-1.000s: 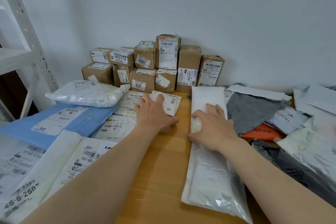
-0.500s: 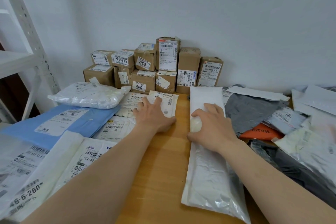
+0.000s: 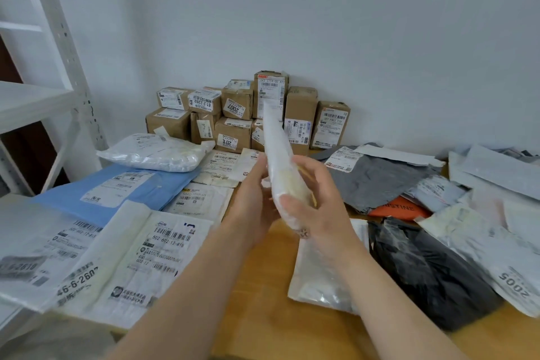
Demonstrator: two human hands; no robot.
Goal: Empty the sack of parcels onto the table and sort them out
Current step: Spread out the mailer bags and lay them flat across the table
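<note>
A long white padded mailer (image 3: pixel 277 152) is raised on edge above the wooden table (image 3: pixel 263 316), its far end pointing up toward the stacked boxes and its near end (image 3: pixel 321 280) still down on the table. My right hand (image 3: pixel 315 199) grips it around the middle, thumb and fingers wrapped over it. My left hand (image 3: pixel 254 193) touches its left side with straight fingers. Flat white mailers with labels (image 3: pixel 152 251) lie at the left, with a blue mailer (image 3: pixel 117 190) and a clear bubble bag (image 3: pixel 155 152) behind them.
Several brown cardboard boxes (image 3: pixel 236 120) are stacked against the back wall. Grey, orange and black poly bags (image 3: pixel 380 181) pile up on the right. A white metal shelf rack (image 3: pixel 43 90) stands at the left.
The white padded mailer lay flat under my right hand; now it is lifted and turned on edge. My left hand left the small mailers at the left and came onto its side.
</note>
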